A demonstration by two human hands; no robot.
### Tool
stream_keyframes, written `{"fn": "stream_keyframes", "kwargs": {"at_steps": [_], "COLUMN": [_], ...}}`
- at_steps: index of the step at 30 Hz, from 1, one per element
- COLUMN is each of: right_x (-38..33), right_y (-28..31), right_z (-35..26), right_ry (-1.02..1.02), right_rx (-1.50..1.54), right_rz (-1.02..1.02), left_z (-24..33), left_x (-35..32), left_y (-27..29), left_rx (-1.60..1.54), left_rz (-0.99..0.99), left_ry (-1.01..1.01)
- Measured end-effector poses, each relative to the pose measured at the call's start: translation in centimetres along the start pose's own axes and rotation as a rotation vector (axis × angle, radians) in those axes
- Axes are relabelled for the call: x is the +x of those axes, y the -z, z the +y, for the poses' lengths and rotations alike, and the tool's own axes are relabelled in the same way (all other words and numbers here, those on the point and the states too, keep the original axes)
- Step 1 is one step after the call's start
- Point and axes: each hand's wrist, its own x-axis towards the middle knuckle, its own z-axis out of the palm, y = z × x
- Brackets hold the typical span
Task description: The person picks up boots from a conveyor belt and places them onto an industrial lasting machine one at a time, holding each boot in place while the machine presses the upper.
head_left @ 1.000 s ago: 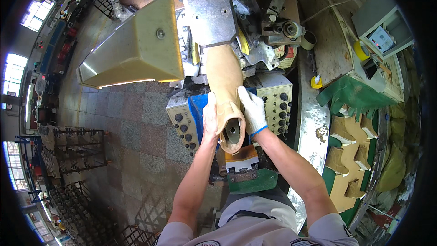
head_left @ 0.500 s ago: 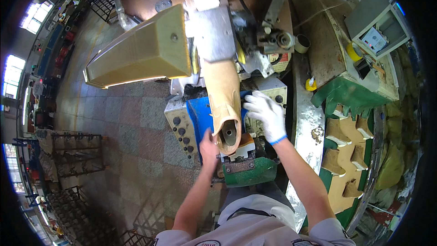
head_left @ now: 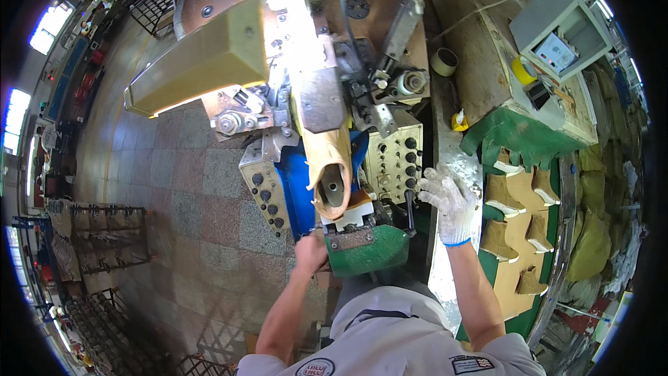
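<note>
Both hands (head_left: 311, 253) (head_left: 450, 207) flank the boot (head_left: 328, 152), apparently without contact.

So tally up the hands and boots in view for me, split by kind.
Bare left hand: 1
Gloved right hand: 1
Boot in the machine: 1
Boots on the right, visible: 6
Total: 9

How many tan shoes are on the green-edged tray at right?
6: left far shoe, left middle shoe, left near shoe; right far shoe, right middle shoe, right near shoe. The green drape may hide more.
</note>
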Motion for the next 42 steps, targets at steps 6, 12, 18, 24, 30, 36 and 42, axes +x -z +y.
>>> {"fn": "stream_keyframes", "kwargs": {"at_steps": [6,12,18,24,30,36,42], "right_x": [-4.5,-10.1,-8.7,-11.0,-26.7,-28.9,-10.9], "right_y": [1.6,-2.9,3.2,26.5,52.6,66.1,61.3], "right_z": [-1.4,-1.9,-4.4,-3.0,2.7,4.6,15.4], "right_ry": [-0.121,-0.159,-0.032,-0.018,-0.539,-1.002,-0.452], "right_rx": [0.049,0.122,0.091,0.109,0.085,-1.177,-0.107], "right_rz": [-0.059,-0.524,-0.263,0.177,0.746,0.808,1.064], "left_z": [8.1,21.0,29.2,23.6,22.8,18.0,19.1], "left_x": [-13.0,-17.8,-16.0,-4.7,4.3,8.5,7.6], "left_y": [20.1,25.1,17.3,18.1,18.1,20.5,19.3], "left_rx": [-0.498,-0.204,-0.159,-0.311,0.072,0.234,0.149], "left_rz": [0.037,0.271,0.116,0.854,0.735,0.820,0.731], "left_ry": [0.300,0.035,-0.547,-0.189,-0.068,-0.074,-0.138]}}
